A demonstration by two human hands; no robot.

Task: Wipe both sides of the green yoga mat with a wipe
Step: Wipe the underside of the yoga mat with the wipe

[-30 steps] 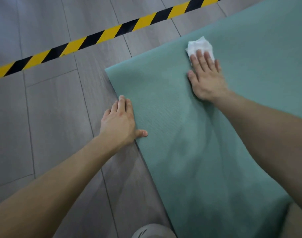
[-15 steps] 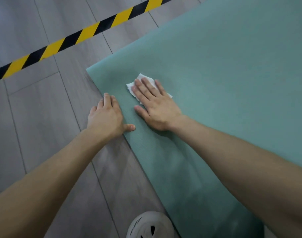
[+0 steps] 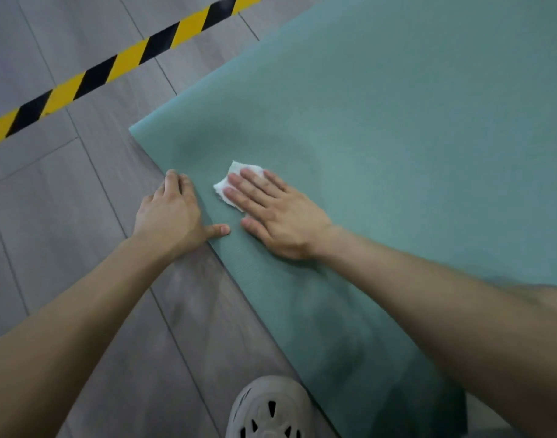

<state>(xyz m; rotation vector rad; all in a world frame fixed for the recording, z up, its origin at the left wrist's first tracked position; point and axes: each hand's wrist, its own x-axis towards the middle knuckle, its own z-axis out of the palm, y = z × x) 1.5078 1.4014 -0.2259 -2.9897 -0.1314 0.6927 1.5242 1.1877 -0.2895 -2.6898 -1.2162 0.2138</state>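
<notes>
Your right hand [image 3: 277,216] lies flat on the green yoga mat [image 3: 397,121], palm down, with its fingers straight and slightly fanned. It grips nothing. The fingers press the white wipe [image 3: 237,170] against the mat's surface. The crumpled wipe shows beyond your fingertips and beside your index finger, and the rest is hidden under the hand. Your thumb stretches out sideways and lies on the mat itself, clear of the wipe.

Your left hand [image 3: 171,213] is also released and flat, palm down. It lies along the mat's long edge, mostly over the grey plank floor [image 3: 59,222], with the fingers together and pointing away from you. Their tips are at the mat's edge. Its thumb sticks out sideways over that edge and rests on the mat. The tip is just beside your right thumb but apart from it.

The mat lies spread flat on the floor, with one corner beyond your left fingertips. The wipe sits near that corner, close to the edge by your left hand.

A yellow-and-black striped tape [image 3: 112,67] runs across the floor beyond the mat's corner, well apart from both hands. A pale perforated shoe [image 3: 271,409] stands on the floor at the bottom of the view, just beside the mat's edge.
</notes>
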